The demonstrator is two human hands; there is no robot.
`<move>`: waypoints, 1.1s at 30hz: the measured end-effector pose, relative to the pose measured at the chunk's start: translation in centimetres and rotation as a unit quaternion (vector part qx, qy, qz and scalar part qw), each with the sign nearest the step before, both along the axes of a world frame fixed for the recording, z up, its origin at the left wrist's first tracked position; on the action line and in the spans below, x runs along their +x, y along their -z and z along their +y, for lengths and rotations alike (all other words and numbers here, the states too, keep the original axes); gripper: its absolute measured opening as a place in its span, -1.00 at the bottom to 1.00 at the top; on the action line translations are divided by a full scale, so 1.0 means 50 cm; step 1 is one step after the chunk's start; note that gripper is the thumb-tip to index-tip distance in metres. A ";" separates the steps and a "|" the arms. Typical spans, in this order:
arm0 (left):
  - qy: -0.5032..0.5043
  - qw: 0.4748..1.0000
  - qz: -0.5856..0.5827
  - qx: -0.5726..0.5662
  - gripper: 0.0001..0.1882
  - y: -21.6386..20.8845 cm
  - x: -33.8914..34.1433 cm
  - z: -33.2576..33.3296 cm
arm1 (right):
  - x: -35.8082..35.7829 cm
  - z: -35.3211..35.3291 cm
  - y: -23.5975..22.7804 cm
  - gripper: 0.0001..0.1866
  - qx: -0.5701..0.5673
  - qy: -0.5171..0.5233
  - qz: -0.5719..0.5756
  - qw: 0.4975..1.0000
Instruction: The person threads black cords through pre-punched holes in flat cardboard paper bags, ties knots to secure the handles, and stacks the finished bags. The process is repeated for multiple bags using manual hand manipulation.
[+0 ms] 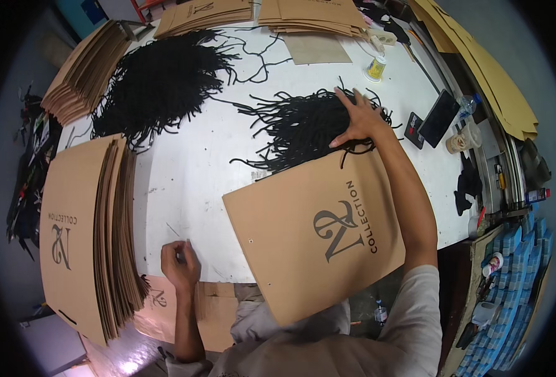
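Observation:
A brown paper bag (303, 235) with dark print lies tilted across the table's front edge, two small holes visible along its left side. Beyond it spreads a heap of black cords (297, 125). My right hand (363, 119) rests on the heap's right part, fingers and thumb spread wide, its forearm passing over the bag's right side. Left of the bag, my left hand (180, 264) is held near the table's front edge with fingers curled together. Whatever those fingers may hold is too small or hidden to make out.
A tall stack of printed bags (70, 232) stands at the left. Behind lie a larger black cord pile (162, 78) and more bag stacks (309, 16). On the right are a phone (440, 118), a plastic cup (463, 138) and a small white-yellow tub (375, 68).

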State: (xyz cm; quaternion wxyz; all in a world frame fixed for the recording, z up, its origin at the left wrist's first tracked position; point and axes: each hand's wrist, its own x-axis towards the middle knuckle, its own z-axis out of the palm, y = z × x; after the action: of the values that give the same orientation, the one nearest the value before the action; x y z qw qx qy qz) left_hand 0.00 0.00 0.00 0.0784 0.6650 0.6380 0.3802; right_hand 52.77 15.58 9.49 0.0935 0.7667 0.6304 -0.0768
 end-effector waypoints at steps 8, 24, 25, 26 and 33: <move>-0.028 0.999 -0.013 -0.019 -0.90 0.000 0.011 -0.016 | 0.061 0.063 0.086 -0.02 0.053 -0.082 0.102 0.990; -0.017 1.000 -0.001 -0.002 -0.88 0.018 -0.004 -0.015 | 0.176 -0.162 -0.139 -0.49 0.253 0.008 0.266 0.930; -0.021 1.000 -0.003 -0.001 -0.88 0.019 -0.009 -0.018 | 0.176 -0.207 -0.145 -0.49 0.241 0.025 0.248 0.938; -0.022 1.000 -0.007 0.000 -0.88 0.022 -0.011 -0.019 | 0.183 -0.252 -0.135 -0.46 0.223 0.061 0.225 0.947; -0.029 1.000 -0.005 -0.008 -0.85 0.023 0.005 -0.011 | 0.387 -0.537 0.029 -0.36 0.201 0.166 0.069 0.963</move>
State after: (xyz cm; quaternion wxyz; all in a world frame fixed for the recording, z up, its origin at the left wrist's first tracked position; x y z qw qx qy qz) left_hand 0.23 -0.56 -1.15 0.0755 0.6438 0.6596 0.3805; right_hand 72.10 -11.25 8.06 -0.1204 0.8563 0.5019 -0.0158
